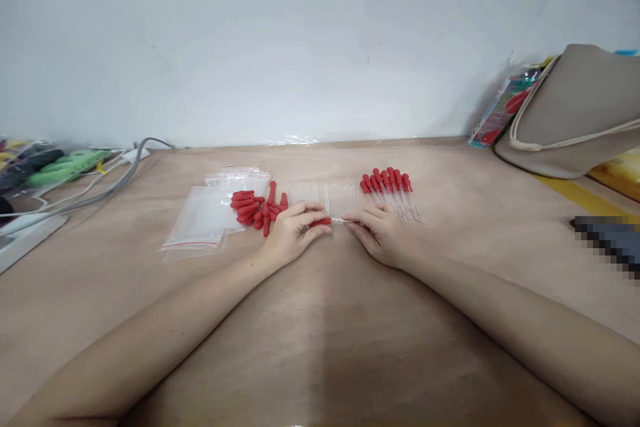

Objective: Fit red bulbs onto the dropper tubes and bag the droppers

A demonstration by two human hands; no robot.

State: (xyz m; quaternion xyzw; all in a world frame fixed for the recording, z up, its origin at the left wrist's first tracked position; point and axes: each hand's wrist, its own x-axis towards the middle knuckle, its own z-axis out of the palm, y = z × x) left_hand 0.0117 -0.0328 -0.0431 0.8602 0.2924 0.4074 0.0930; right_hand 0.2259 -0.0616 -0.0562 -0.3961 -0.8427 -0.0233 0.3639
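My left hand (295, 230) pinches a red rubber bulb (323, 221) at mid-table. My right hand (377, 232) pinches a clear glass tube (341, 219) whose end meets that bulb. Both hands rest on the wooden table (320, 320). Just left of my left hand lies a loose pile of red bulbs (255, 207). Behind the hands lie several bare clear tubes (325, 197). Behind my right hand lies a row of assembled droppers with red bulbs (390, 190).
Small clear zip bags (210, 217) lie left of the bulb pile. Grey cables (100, 190) and green items (65, 167) sit at the far left. A beige bag (575, 113) and a colourful packet (500, 110) stand at the right, against the white wall.
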